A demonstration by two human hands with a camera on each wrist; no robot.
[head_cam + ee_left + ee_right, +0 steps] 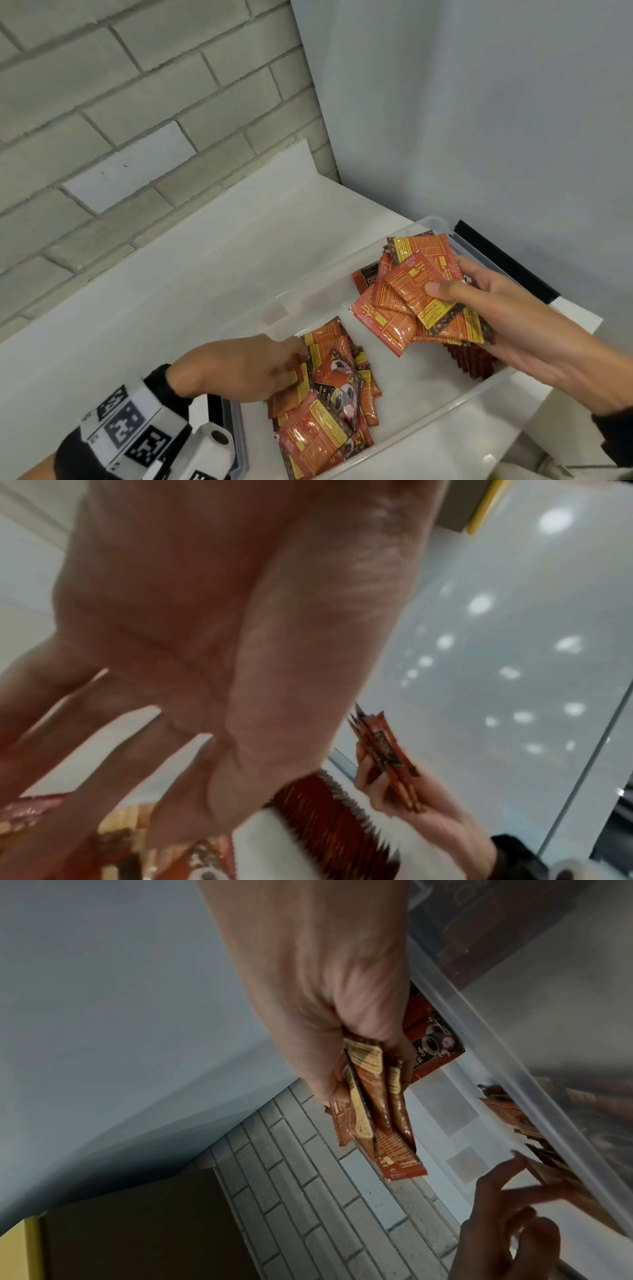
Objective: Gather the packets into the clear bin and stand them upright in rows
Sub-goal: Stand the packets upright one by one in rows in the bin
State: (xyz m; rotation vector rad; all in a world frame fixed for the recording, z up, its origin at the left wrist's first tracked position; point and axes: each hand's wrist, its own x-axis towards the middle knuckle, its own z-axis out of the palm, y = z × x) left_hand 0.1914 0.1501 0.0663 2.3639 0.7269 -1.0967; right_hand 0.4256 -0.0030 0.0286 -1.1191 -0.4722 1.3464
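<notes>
Even bright head view; blurred wrist views, right one dim.

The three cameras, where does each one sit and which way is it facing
Head: worn on the head, looking down into the clear bin; both hands and a marker wristband show.
Left wrist: on the left wrist, looking along the left hand toward loose packets; the right hand shows beyond.
Right wrist: on the right wrist, looking along the right hand, which grips a fan of packets; left fingers below.
Shared: all show the fan of packets.

grey brick wall (137, 113) | plain blue-grey wall (479, 102) | white counter (205, 260)
</notes>
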